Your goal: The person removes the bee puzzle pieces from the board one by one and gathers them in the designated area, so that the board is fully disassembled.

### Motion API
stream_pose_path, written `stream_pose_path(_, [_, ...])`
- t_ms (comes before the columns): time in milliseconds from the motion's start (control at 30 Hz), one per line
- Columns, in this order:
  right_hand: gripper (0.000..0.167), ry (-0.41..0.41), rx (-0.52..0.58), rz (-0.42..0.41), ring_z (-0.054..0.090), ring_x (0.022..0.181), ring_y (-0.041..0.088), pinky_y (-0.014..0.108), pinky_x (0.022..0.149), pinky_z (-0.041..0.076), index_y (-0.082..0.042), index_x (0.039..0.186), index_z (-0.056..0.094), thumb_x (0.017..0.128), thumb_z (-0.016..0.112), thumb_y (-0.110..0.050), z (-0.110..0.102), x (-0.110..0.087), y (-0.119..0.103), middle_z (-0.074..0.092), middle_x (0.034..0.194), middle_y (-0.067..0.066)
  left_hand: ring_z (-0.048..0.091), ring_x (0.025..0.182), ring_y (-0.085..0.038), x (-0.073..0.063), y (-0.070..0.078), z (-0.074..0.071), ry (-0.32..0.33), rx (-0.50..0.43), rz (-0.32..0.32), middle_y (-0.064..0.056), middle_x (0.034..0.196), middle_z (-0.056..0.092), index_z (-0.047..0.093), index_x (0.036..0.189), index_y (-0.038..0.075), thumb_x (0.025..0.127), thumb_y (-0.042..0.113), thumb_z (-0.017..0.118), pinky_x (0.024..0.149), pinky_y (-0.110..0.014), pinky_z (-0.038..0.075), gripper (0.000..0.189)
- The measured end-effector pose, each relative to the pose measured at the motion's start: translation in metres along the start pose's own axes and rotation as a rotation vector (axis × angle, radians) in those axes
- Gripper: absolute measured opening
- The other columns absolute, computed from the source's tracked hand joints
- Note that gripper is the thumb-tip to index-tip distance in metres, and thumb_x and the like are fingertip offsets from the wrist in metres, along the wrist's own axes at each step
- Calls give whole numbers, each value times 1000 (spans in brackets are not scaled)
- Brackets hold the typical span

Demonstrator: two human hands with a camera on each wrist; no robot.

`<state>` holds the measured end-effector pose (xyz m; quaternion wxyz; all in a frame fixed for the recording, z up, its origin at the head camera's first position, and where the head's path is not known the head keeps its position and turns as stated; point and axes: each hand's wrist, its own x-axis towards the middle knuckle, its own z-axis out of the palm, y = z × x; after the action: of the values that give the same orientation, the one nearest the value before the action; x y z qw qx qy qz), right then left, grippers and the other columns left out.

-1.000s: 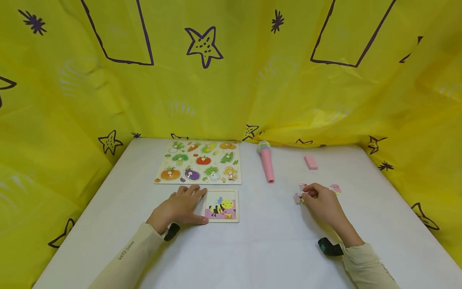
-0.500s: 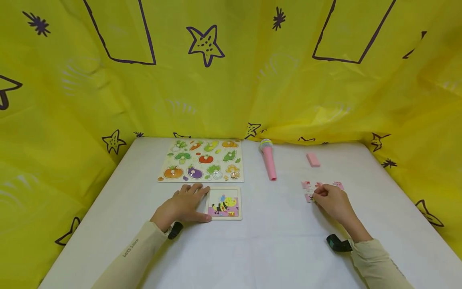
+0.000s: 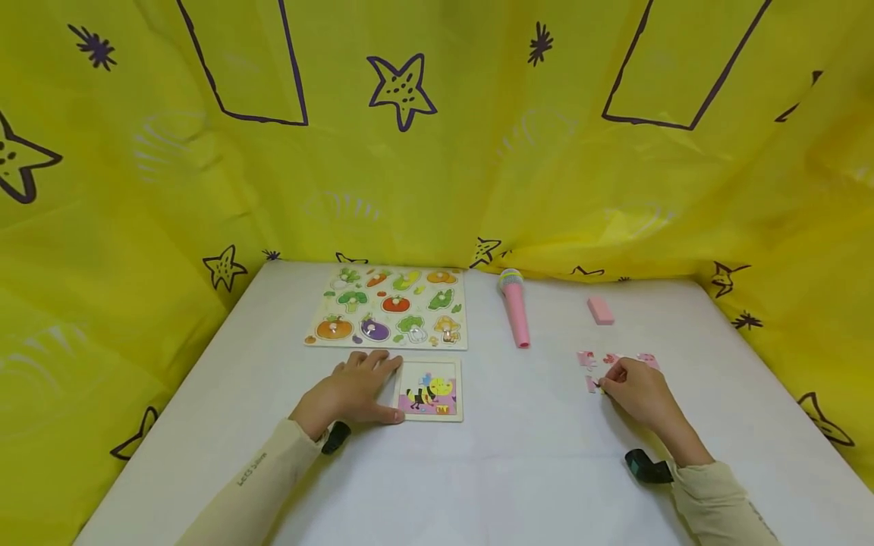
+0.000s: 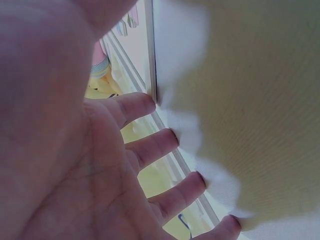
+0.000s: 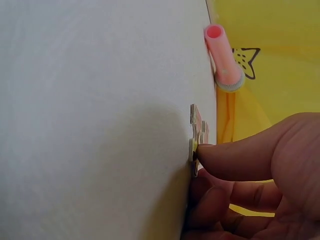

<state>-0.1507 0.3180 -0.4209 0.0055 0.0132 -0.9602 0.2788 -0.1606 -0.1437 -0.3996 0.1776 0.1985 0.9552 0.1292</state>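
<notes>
My left hand (image 3: 351, 390) lies at the left side of a small framed jigsaw puzzle (image 3: 459, 390). Its thumb touches the lower left corner and its index finger the upper left corner. Inside the frame are joined pieces showing a bee; the upper part is bare. In the left wrist view the fingers (image 4: 152, 147) are spread and fairly straight. At the right, my right hand (image 3: 640, 390) pinches a yellow and black puzzle piece (image 5: 194, 149) at the table surface. Several pink loose puzzle pieces (image 3: 586, 359) lie around its fingertips, some partly hidden by the hand.
A vegetable knob puzzle board (image 3: 385, 318) lies behind the framed puzzle. To its right lie a pink toy microphone (image 3: 517, 315) and a pink block (image 3: 601, 311). A yellow patterned curtain (image 3: 437, 189) encloses the white table (image 3: 519, 485) at the back and sides.
The right hand stays among the loose pieces and has shifted slightly right and nearer, uncovering more of them. The left hand keeps its place at the frame. The head view has shifted slightly.
</notes>
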Motion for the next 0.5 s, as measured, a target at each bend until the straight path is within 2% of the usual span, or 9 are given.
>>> stream_pose_path(333, [14,29,11,-15,55,75,25,36,65,44,2,90,65,98,69,-9,0,-1,-2,62,81,6,30,149,-53,0,2,-2,0,-8,-1,-21,168,35,40,165,6,90,50,86,120,-72,25,98])
stream_pose_path(500, [12,75,52,-48,54,75,22,35,64,43,1,93,66,99,67,-9,7,-2,-14,61,80,4,30,149,-53,0,2,-2,-3,-7,-4,-21,168,35,40,165,7,90,50,86,120,-72,25,98])
